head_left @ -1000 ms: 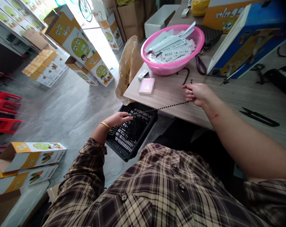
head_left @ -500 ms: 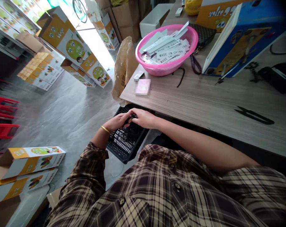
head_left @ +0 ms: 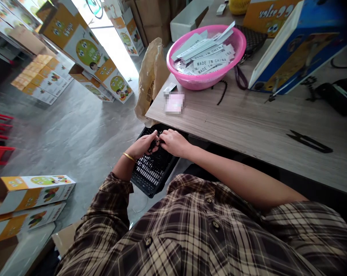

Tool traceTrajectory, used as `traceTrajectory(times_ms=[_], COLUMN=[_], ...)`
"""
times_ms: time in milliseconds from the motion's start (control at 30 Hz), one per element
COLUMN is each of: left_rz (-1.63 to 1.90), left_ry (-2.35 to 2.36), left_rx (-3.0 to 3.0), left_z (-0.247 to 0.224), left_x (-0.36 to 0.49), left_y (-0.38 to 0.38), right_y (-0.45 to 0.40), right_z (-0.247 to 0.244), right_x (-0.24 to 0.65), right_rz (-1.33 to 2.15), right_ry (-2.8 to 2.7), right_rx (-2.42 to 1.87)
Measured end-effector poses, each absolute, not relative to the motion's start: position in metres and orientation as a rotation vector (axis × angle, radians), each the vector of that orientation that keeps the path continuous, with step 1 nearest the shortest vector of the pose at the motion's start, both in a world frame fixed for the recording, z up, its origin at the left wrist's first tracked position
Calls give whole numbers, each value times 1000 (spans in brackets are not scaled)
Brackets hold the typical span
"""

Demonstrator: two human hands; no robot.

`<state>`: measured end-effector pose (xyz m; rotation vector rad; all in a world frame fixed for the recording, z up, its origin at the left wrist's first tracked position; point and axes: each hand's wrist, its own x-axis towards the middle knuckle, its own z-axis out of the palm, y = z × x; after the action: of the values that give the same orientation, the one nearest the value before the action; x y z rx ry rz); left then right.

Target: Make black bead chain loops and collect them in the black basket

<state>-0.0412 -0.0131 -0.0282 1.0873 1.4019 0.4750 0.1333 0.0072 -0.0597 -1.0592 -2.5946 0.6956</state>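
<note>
Above a black plastic basket (head_left: 148,188) with slotted sides, my two hands meet. My left hand (head_left: 144,145), with a gold bangle at its wrist, is closed around a small bunched dark beaded strand (head_left: 154,145). The fingers of my right hand (head_left: 173,142) are bent and pinch at the same strand from the other side. Fingers cover much of it, so its full shape is hidden. On the table (head_left: 248,126), a similar black beaded strand (head_left: 223,94) lies curved in front of a pink basket.
The pink basket (head_left: 202,82) holds many "MADE IN CHINA" strips. Black thread snips (head_left: 310,141) lie at the right, below a blue machine (head_left: 300,50). Brown paper (head_left: 150,84) hangs by the table corner. Printed cartons (head_left: 87,53) and red stools (head_left: 1,153) stand on the floor.
The fingertips of my hands have come slightly apart, with the dark strand showing between them. The view has shifted a little; the table things stay put.
</note>
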Motion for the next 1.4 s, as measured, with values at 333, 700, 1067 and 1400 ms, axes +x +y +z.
traceTrajectory(times_ms=[333,700,1067,1400], left_rz=[646,35,43,110], left_ry=[1369,2034,1653,1969], left_rx=[884,1431,1747,1447], left_z=[-41,-104,-203,-240], left_x=[-90,-128,-47,-59], left_y=[-13,-21,-34,-39], right_y=[34,45,50,32], right_z=[9,-10,3,14], right_x=[186,217,204,200], right_rz=[1737,2018,1914,1902], right_ry=[-2188,-1640,-1750,-1732], right_rx=[-1021,-1027,-1006,-938])
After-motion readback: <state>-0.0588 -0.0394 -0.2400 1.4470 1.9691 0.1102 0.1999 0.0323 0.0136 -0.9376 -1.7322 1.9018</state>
